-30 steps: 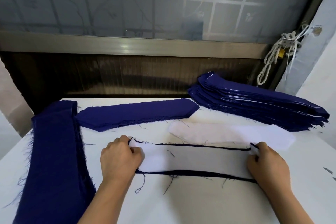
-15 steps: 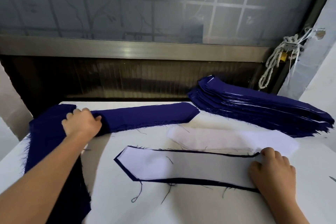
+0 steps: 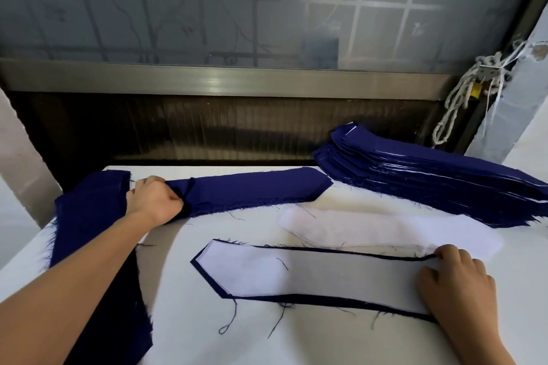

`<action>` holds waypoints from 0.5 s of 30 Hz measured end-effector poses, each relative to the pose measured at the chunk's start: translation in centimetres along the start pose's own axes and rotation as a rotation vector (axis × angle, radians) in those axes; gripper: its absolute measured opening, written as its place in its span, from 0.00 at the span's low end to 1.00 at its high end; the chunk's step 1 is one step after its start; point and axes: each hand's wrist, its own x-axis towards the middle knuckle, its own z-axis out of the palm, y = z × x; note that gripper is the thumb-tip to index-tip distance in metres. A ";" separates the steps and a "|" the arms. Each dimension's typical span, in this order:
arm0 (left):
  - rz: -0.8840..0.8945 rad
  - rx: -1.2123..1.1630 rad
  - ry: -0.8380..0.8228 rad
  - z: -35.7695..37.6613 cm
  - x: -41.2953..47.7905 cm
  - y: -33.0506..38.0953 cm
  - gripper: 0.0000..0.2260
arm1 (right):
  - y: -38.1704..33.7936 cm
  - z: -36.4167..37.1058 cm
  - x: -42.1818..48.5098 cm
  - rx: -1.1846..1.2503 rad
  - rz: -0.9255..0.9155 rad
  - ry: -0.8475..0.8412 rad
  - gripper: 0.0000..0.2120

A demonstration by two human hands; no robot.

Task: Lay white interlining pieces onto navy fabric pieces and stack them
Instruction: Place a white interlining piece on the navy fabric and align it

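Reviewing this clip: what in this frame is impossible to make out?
Head view only.
1. Right end of the paired piece: under the right hand; pinching or pressing, cannot tell.
2. How many layers of the navy piece the left hand grips: its fingers curl under.
3. Stack: right edge cuts it; layers too fine to count.
4. Navy pile: forearm covers part; bottom edge cuts it.

Standing here, I can't read any writing, label, brand or number anywhere in the view.
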 end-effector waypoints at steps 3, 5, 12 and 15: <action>-0.045 -0.246 -0.006 0.2 -0.1 -0.3 0.06 | -0.1 -0.2 -0.1 -0.008 -0.010 -0.006 0.12; -0.035 -0.303 0.056 0.3 -0.2 -0.6 0.04 | -0.1 -0.3 -0.2 -0.013 -0.022 -0.007 0.12; -0.235 -0.559 0.056 0.3 -0.3 -0.7 0.32 | -0.2 -0.2 -0.2 -0.014 -0.035 0.012 0.10; -0.256 -0.508 0.115 0.0 -0.8 -0.9 0.19 | 0.1 0.1 -0.3 -0.022 -0.045 0.036 0.09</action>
